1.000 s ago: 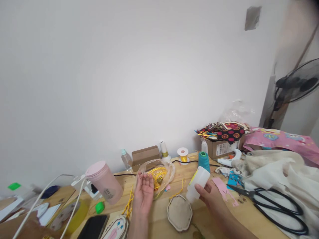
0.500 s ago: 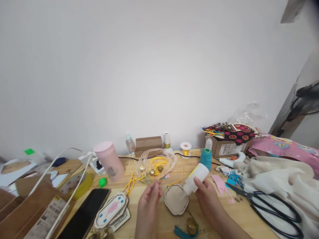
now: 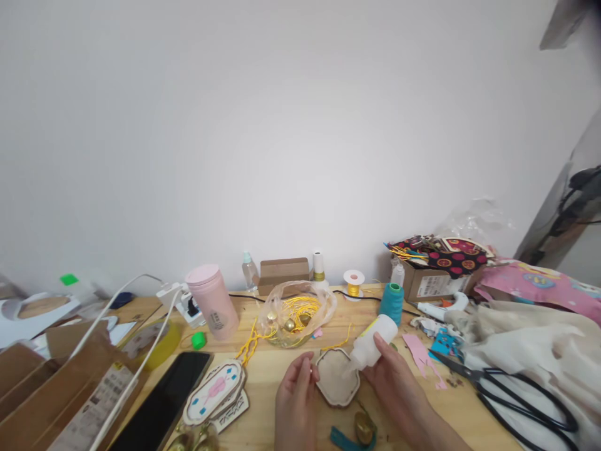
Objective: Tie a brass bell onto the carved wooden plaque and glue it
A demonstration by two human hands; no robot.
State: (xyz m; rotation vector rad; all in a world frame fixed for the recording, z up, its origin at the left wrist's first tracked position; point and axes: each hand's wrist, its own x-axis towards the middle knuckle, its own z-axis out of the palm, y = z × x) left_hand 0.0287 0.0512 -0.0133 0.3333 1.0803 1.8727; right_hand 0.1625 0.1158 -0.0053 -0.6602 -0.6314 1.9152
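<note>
My right hand (image 3: pixel 399 382) grips a white squeeze bottle (image 3: pixel 377 338) with a yellow-edged label. The bottle is tilted, its nozzle pointing down and left over an octagon-like plaque (image 3: pixel 336 379) with a raised pale rim and beige face. I cannot tell whether the nozzle touches it. At the plaque's left edge, my left hand (image 3: pixel 297 391) has its fingertips pinched together, and what they hold is too small to make out. Below the plaque lie a brass bell (image 3: pixel 363 427) and a teal ribbon (image 3: pixel 345 440).
Left are stacked decorated plaques (image 3: pixel 215 391), a black phone (image 3: pixel 162 401), a pink tumbler (image 3: pixel 213 304) and a cardboard box (image 3: pixel 61 401). A plastic bag (image 3: pixel 323 307) of yellow cords and bells lies behind. Right stand a teal thread spool (image 3: pixel 391 304) and black-handled scissors (image 3: pixel 521 394).
My left hand has come right, up to the plaque's edge. The bottle in my right hand has tipped further over, its nozzle now above the plaque. The whole view has shifted slightly.
</note>
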